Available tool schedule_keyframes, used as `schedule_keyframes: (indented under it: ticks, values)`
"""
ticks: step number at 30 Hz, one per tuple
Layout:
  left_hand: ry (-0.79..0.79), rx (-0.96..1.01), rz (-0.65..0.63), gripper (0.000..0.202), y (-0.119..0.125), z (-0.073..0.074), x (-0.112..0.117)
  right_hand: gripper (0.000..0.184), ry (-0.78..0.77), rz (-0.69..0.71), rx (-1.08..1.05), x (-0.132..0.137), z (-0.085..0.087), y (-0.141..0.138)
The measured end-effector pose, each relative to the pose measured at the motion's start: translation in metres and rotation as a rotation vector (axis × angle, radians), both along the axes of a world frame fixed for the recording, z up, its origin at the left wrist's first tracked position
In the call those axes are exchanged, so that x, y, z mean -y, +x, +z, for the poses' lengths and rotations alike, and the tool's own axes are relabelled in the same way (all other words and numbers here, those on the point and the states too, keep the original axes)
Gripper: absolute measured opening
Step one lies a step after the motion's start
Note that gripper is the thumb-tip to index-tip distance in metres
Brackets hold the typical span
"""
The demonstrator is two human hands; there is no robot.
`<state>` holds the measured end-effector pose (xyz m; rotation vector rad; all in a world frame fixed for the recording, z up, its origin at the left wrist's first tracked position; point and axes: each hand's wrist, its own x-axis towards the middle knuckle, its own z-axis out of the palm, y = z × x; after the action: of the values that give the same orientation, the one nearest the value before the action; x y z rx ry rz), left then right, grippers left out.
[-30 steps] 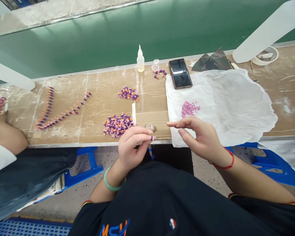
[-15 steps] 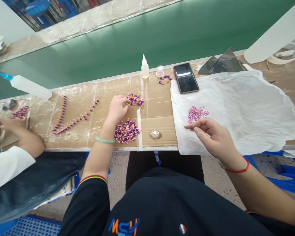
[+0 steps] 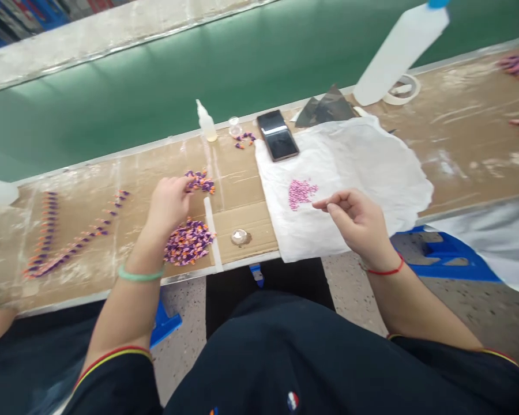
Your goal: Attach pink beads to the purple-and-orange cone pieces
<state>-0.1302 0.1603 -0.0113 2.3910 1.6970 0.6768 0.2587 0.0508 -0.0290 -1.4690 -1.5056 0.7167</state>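
From beside the round clear disc (image 3: 239,236), where a purple piece was being pinched a second ago, the left hand (image 3: 168,199) is now being stretched past the knobbly nearer heap (image 3: 188,246) to the farther pile (image 3: 205,184), so pieces are apparently being handled there, though its hold cannot be told. The right hand (image 3: 358,223) is being held in a narrow grip, contents unclear, just right of grainy pink beads (image 3: 300,193) being carried by wrinkled cloth (image 3: 363,153). Beyond the left grip, a translucent, tapered bottle (image 3: 206,123) is being kept.
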Motion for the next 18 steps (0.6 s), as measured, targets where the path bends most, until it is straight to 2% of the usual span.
schedule_keyframes:
  ticks: [2, 5, 6, 9, 13, 18]
  values:
    - [0.05, 0.168, 0.033, 0.001, -0.003, 0.004, 0.01, 0.007, 0.05, -0.027, 0.025, -0.004, -0.002, 0.006]
    - [0.016, 0.312, 0.011, 0.015, -0.003, 0.017, 0.037, 0.012, 0.092, 0.014, 0.186, -0.011, -0.008, 0.015]
    - [-0.009, 0.42, 0.011, 0.019, -0.001, 0.022, 0.048, 0.012, 0.087, 0.042, 0.254, -0.013, -0.01, 0.017]
    - [-0.119, 0.67, 0.087, 0.019, 0.007, 0.031, 0.082, 0.01, 0.056, 0.118, 0.397, -0.018, -0.015, 0.014]
    - [-0.292, 0.857, 0.139, 0.02, 0.021, 0.027, 0.115, 0.01, 0.062, 0.198, 0.479, -0.023, -0.019, -0.001]
    - [-0.457, 0.894, 0.033, 0.019, 0.047, 0.018, 0.136, 0.011, 0.06, 0.23, 0.54, -0.033, -0.024, -0.015]
